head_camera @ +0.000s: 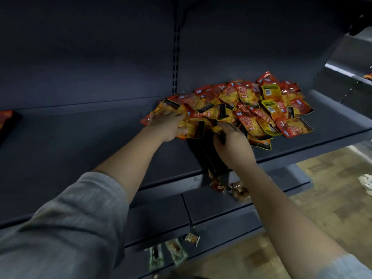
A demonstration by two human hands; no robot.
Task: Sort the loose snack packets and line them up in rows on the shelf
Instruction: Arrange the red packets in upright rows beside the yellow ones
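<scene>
A loose heap of red, orange and yellow snack packets lies on the dark shelf, right of its middle. My left hand lies on the heap's left edge, its fingers curled on an orange packet with a black end. My right hand sits at the heap's front edge, fingers curled into the packets; what it holds is hidden. Two yellow-green packets lie among the red ones.
A red packet lies at the shelf's far left. Lower shelves hold a few stray packets and green ones. A slotted upright divides the back panel. Another shelf unit stands at right, above a tiled floor.
</scene>
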